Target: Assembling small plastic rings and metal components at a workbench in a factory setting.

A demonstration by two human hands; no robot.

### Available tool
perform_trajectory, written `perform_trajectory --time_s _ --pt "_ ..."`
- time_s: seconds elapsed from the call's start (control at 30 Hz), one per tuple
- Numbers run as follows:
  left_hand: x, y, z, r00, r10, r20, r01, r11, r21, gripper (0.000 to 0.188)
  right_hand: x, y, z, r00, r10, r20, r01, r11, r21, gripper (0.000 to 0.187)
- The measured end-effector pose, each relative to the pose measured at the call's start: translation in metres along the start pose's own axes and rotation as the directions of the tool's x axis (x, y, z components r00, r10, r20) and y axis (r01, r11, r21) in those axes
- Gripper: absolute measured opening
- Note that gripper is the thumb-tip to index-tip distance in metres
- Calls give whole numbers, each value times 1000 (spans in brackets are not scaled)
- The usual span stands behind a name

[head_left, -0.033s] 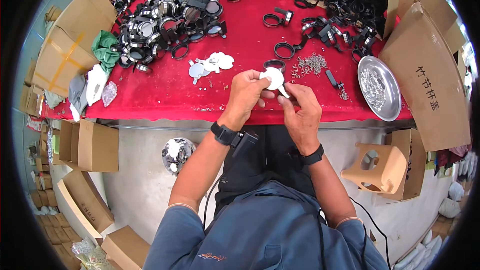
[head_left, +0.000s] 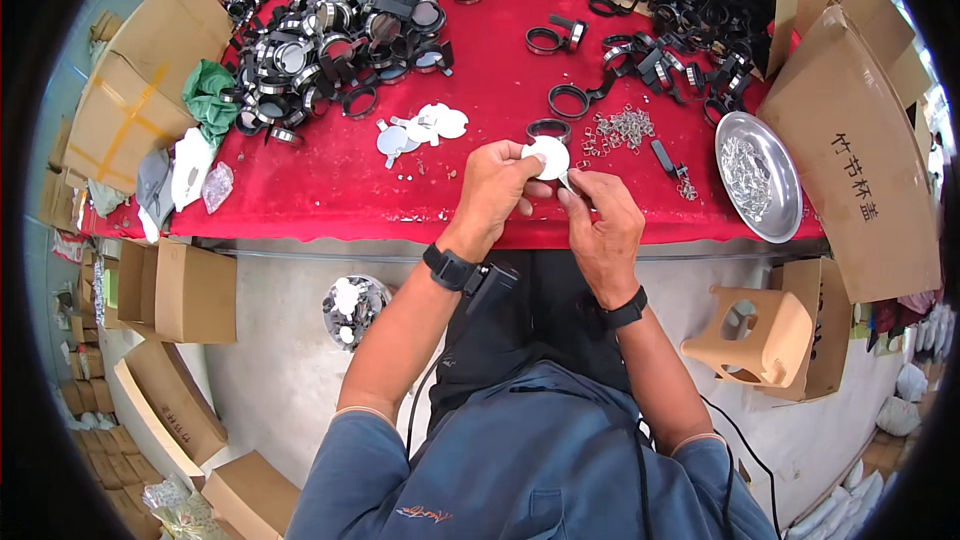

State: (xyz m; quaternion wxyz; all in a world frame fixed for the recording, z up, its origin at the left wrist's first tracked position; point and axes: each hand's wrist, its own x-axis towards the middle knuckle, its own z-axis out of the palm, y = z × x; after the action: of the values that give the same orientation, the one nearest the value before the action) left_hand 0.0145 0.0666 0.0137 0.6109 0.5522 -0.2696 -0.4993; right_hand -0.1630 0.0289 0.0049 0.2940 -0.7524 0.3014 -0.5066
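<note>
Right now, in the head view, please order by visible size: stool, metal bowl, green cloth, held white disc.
1. Stool and metal bowl: too alike to rank.
2. Green cloth.
3. White disc, smallest.

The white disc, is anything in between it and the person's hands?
No, nothing visible is. The left hand holds the white disc directly, thumb on top, and the right hand has its fingertips close by its lower right edge. A black ring lies just beyond, not in between.

The slate-blue shirt (head_left: 540, 440) has short, orange-edged sleeves (head_left: 352, 465); the trousers (head_left: 560, 340) are black, as are both wrist straps (head_left: 626, 309).
</note>
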Motion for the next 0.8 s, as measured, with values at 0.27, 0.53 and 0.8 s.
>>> perform_trajectory --time_s 0.27,0.53,0.8 --pt "61 -19 -9 981 141 -135 -111 972 207 37 60 40 -3 986 -32 -162 -23 945 -326 16" --pt "87 -34 -22 965 260 41 -216 694 686 65 64 63 26 994 61 -94 -88 943 -320 17" --pt "89 -67 -24 967 255 27 -245 888 389 62 53 60 59 994 108 -21 -106 895 -434 15"
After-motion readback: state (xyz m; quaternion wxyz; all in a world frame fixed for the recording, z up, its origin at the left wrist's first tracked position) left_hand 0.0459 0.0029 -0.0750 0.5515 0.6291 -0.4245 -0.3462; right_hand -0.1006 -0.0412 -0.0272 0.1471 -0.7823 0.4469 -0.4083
